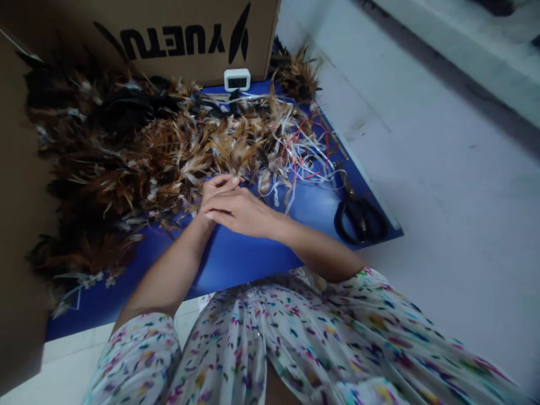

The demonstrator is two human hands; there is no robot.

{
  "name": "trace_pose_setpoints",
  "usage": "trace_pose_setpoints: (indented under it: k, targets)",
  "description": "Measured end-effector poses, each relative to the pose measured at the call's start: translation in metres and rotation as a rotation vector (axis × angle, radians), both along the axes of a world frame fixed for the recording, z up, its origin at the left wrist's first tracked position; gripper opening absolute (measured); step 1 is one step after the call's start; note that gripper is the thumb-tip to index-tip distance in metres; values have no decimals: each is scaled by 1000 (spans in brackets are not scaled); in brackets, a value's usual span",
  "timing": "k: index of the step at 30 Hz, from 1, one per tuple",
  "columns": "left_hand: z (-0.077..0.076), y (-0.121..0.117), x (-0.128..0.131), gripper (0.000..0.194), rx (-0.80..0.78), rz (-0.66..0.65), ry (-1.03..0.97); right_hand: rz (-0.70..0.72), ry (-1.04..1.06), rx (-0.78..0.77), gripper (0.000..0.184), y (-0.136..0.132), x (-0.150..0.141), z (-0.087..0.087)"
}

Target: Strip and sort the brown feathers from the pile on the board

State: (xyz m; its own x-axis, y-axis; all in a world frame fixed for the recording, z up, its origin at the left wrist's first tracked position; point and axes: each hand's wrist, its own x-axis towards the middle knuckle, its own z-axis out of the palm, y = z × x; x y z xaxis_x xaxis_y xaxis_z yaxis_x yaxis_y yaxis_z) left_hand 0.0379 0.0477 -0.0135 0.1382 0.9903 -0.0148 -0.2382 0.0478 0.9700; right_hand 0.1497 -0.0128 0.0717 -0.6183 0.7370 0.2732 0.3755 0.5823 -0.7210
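Both hands are held together at the near edge of a wide heap of feathers, with the right hand laid across the left hand near its wrist. Loosely bent fingers are shown on both, but whether a feather is pinched between the left fingertips cannot be told; brown feathers are seen just beyond them.

The heap, brown and black with pale quill ends, is spread over the far and left parts of a blue bench. At its right end, white strands are tangled with red strands, and beside these a pair of black-handled scissors is laid near the right edge. Another feather bunch is placed at the far right corner.

Behind the heap, a cardboard box is printed in bold black with the word "YUETU", turned upside down, and a black leaf-like mark is set at its right. The left side is bounded by a brown cardboard panel. In front of the box, a small white device is stood; no reading can be made out on its dark display. A multicoloured patterned garment is worn by the person.
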Motion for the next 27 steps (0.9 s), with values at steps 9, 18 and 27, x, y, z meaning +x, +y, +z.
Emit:
trace_pose_setpoints:
  k: [9, 18, 27]
  targets:
    - [9, -5, 6, 29, -38, -15, -209, -742, -153, 123, 22, 27, 120, -34]
    - [11, -6, 7, 32, -70, 2, -174, -981, -543, 48, 27, 70, 151, -54]
    - [12, -6, 7, 33, -79, -1, -198, -1005, -369, 143, 14, 67, 164, -65]
